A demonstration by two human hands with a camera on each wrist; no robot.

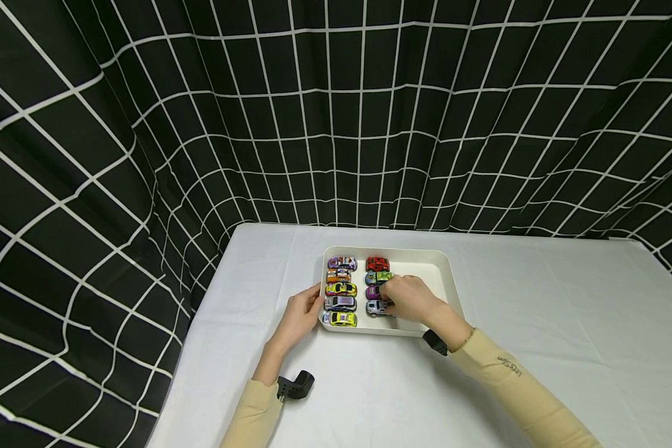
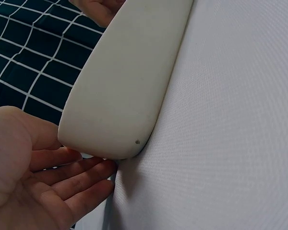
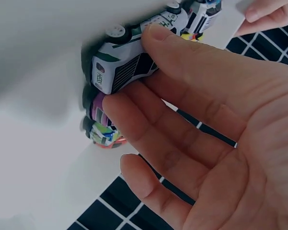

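A white tray holds two columns of toy cars. My right hand reaches into it over the right column. In the right wrist view the thumb and fingers pinch a silver-white toy car by its sides. Just beyond that car sit a purple toy car and a green-and-blue toy car. A red toy car tops the column. At the tray's left end, my left hand touches the outer wall. Its fingers are extended by the corner in the left wrist view.
Along the tray's left side, several toy cars stand in a column, among them a purple-and-white toy car and a yellow toy car. A white cloth covers the table. Behind hangs a black curtain with white grid lines.
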